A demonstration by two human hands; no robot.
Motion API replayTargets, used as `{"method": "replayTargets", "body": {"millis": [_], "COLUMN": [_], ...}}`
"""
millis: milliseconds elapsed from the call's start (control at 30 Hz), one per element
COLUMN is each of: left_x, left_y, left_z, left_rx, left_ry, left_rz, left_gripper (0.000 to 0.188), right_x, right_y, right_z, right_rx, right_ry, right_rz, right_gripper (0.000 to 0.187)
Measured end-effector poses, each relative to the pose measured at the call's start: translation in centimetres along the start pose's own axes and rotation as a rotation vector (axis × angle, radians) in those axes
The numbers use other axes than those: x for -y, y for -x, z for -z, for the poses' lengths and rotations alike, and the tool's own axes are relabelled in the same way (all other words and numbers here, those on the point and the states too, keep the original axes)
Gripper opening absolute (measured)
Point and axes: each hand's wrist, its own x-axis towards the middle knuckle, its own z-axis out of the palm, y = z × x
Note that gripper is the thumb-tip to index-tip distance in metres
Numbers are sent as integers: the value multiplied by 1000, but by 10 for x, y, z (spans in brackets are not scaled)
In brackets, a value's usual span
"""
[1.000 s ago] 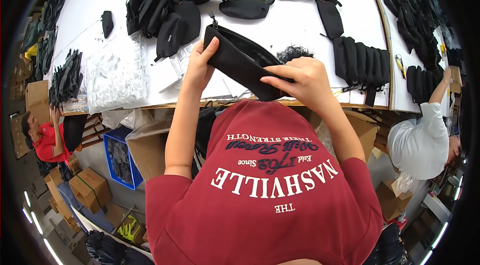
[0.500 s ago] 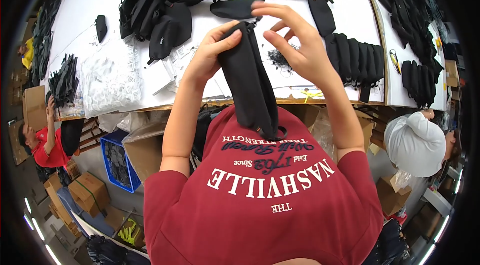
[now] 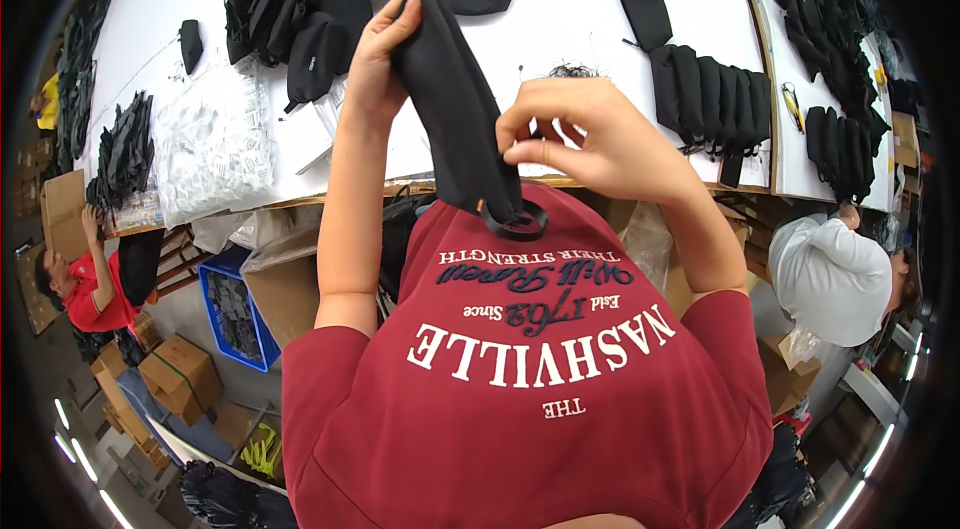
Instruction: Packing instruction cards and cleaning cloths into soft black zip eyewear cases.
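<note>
"What's different now?"

"A second ago the long black fabric pouch (image 3: 445, 99) was slanted across both my hands with its mouth gaping. Now it hangs more upright, and my right hand (image 3: 595, 134) has gone from the top end down along the side. The mouth looks drawn together, so I'd judge the zip is mostly run along; I can't see whether it's fully closed."

"Where is the pouch, and how are you holding it?"

"Up off the white tabletop (image 3: 560, 14), its lower end in front of my maroon cotton shirt (image 3: 540, 349). My left hand (image 3: 378, 54) grips the upper end, thumb on the face. My right is pinched on the long edge; whether there's a puller between the fingertips, I can't tell."

"How's it made?"

"Matt, soft cloth, narrow and slightly creased, with a tiny orange tag (image 3: 480, 207) and a black webbing loop (image 3: 528, 224) at the bottom. To the right, a row of plump black pouches (image 3: 710, 99) stands side by side; to the left sits a crinkly clear plastic bag of white packets (image 3: 215, 144)."
</note>
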Motion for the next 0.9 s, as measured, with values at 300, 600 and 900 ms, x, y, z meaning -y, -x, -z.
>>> {"method": "replayTargets", "body": {"millis": [300,600,900], "left_x": [-11,-10,32], "left_y": [2,41,49], "left_z": [1,-23,-18], "left_rx": [-333,67,-96], "left_ry": [-38,-1144,-903], "left_rz": [-66,-408,-94], "left_gripper": [25,78,17], "right_x": [-5,-78,-89], "right_y": [11,51,77], "right_z": [-4,2,-14], "right_rx": [-206,-458,-516], "right_ry": [78,-1029,-734], "right_rz": [-84,-675,-288], "right_gripper": [26,35,52]}}
